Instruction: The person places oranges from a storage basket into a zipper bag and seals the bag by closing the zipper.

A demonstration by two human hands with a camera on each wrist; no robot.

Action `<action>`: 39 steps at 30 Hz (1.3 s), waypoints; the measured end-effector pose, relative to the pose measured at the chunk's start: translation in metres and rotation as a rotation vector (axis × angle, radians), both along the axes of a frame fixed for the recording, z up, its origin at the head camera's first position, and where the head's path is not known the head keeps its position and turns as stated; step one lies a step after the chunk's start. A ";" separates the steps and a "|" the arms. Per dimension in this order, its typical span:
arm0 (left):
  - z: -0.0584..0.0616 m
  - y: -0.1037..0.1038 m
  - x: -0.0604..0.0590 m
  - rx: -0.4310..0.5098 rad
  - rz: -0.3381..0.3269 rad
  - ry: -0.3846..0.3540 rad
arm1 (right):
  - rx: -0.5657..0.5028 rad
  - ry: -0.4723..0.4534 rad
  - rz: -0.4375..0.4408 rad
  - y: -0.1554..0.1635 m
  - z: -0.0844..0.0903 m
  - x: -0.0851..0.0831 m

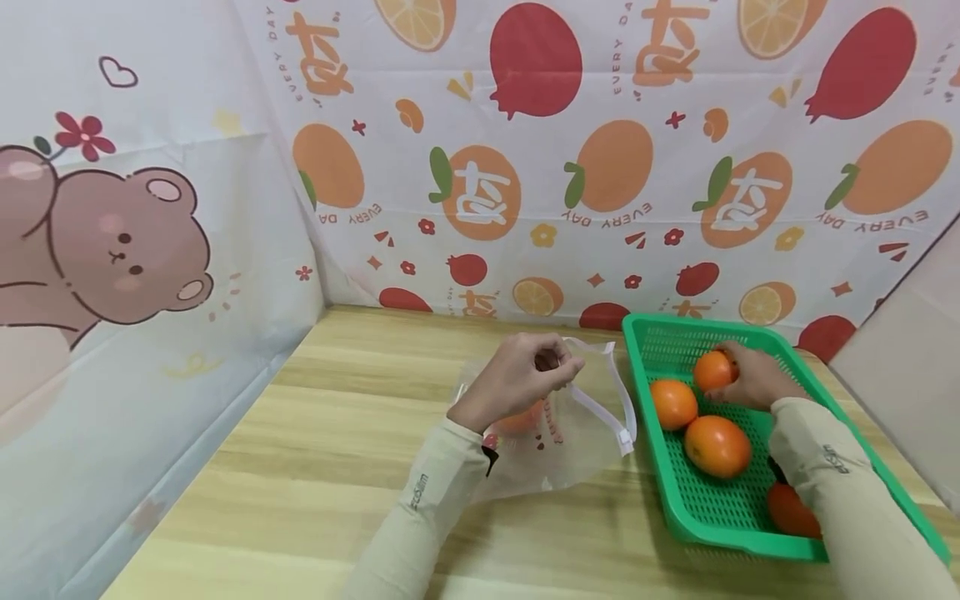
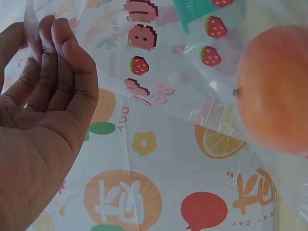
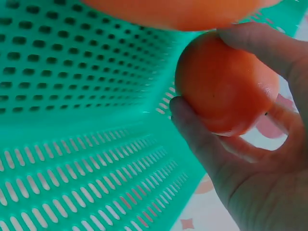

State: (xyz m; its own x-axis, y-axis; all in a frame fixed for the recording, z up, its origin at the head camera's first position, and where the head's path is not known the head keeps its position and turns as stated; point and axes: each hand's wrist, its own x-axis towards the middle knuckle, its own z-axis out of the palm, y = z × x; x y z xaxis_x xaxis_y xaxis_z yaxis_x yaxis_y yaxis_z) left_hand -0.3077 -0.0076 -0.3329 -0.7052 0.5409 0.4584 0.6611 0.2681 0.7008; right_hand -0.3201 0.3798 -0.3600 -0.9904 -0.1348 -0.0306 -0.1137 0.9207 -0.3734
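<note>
While the left hand (image 1: 517, 375) pinches the upper lip of a clear zip bag (image 1: 558, 433) between thumb and curled fingers (image 2: 57, 62), the mouth is lifted off the table (image 1: 315, 450) and kept facing the basket, seemingly so that fruit can pass in unobstructed. One orange fruit (image 2: 274, 91) already lies inside the bag, visible through the printed film near the bag's low end. The bag rests at the middle of the table, just beside the left edge of the green basket (image 1: 645, 392), which occupies the right side toward the near edge. The right hand (image 1: 753, 379) reaches into the far end of the basket; its fingers and thumb are curled round a second fruit (image 3: 224, 82), gripping it from opposite sides, a hold suited to a smooth round body. Three further fruits (image 1: 716, 446) lie on the perforated basket floor, one partly hidden beneath the right sleeve (image 1: 832, 483). A fruit-patterned cloth (image 1: 615, 167) hangs along the far edge of the table.
</note>
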 end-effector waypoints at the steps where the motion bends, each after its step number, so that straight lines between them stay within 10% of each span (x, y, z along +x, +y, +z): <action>1: 0.000 -0.001 -0.001 0.001 0.000 -0.003 | -0.004 0.032 0.005 -0.001 0.003 0.001; 9: 0.000 -0.009 -0.003 0.007 -0.008 -0.024 | -0.135 0.169 -0.010 -0.028 0.029 0.009; 27: -0.001 -0.005 -0.001 0.000 -0.060 -0.032 | -0.743 -0.181 0.023 -0.107 0.057 0.045; 39: 0.003 -0.005 0.000 0.005 -0.089 -0.046 | -0.865 -0.390 0.155 -0.133 0.047 0.043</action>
State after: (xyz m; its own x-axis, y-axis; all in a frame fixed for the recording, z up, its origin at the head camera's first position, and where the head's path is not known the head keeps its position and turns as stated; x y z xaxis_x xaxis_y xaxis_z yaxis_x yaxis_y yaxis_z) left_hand -0.3082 -0.0128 -0.3303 -0.6749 0.5999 0.4297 0.6495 0.2064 0.7318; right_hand -0.2775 0.2471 -0.3129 -0.9007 -0.3942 -0.1826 0.0649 0.2936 -0.9537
